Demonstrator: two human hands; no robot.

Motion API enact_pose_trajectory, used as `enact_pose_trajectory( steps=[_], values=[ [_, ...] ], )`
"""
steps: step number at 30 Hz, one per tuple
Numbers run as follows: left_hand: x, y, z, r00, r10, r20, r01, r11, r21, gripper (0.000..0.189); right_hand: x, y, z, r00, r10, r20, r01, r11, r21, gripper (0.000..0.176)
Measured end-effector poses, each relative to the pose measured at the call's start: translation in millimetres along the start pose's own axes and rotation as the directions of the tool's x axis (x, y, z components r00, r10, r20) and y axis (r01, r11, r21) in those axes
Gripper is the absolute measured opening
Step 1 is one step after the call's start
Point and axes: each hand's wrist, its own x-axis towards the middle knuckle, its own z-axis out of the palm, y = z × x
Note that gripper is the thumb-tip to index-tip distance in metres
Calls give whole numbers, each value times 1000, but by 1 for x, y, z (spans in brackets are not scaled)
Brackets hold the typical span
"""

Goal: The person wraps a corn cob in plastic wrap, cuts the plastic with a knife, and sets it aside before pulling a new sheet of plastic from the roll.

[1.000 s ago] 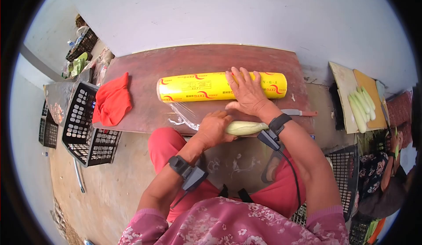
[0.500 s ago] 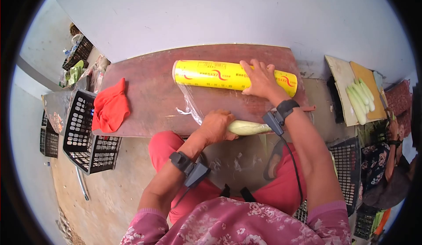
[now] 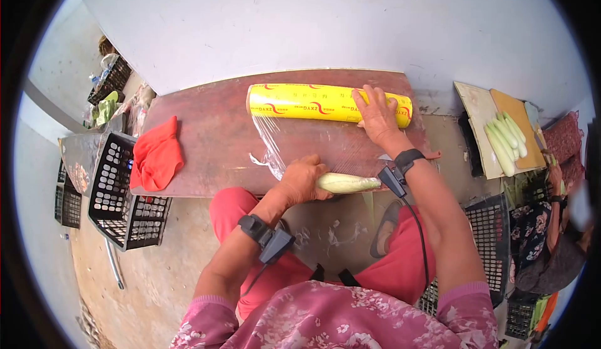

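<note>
My left hand (image 3: pixel 302 181) is closed around one end of a long pale green vegetable (image 3: pixel 347 183) at the table's near edge. Clear film appears to cover the vegetable. On the yellow roll of cling film (image 3: pixel 294 102) rests my right hand (image 3: pixel 379 116), near its right end, fingers spread over the surface. A sheet of clear film (image 3: pixel 269 142) stretches from the roll's left part down toward my left hand, its edge bunched and crumpled. Beneath my right forearm the vegetable's far tip is partly hidden.
A red cloth (image 3: pixel 156 155) lies on the left of the reddish table (image 3: pixel 206 108). Black crates (image 3: pixel 113 180) stand to the left, another crate (image 3: pixel 491 236) at right. Pale green vegetables (image 3: pixel 507 139) lie on boards, near another person's arm (image 3: pixel 555 180).
The yellow roll has turned, showing different print, and shifted slightly left. My right hand's fingers have spread further on it. My left hand and the vegetable have moved slightly left.
</note>
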Motion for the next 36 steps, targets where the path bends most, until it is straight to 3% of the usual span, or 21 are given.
enact_pose_trajectory(
  steps=[8,14,17,24,27,30,33,36],
  values=[
    [8,-1,-4,987,-39,157,54,994,-90,48,7,18,32,988,-62,-143,66,998,21,71],
    [15,-3,-9,949,-96,300,162,966,-203,47,-1,35,15,997,-75,-11,75,961,267,66],
    [14,-4,-6,991,-15,131,39,983,-180,42,-13,44,7,996,-79,30,69,968,240,63],
    [16,-13,-2,970,-62,235,114,969,-218,47,-43,37,-20,994,-106,-4,104,967,235,58],
    [14,-16,5,962,-84,260,147,961,-233,47,-58,3,-42,897,-411,166,249,778,577,57],
    [15,-6,-6,941,-124,316,228,921,-316,46,-85,-41,-35,867,-477,147,325,763,558,57],
    [16,-6,-2,961,-129,244,170,973,-154,45,-88,-51,-12,848,-493,196,294,744,601,57],
    [7,-16,4,997,-79,6,77,954,-290,49,-80,-51,-13,864,-457,212,260,765,589,56]
  ],
)
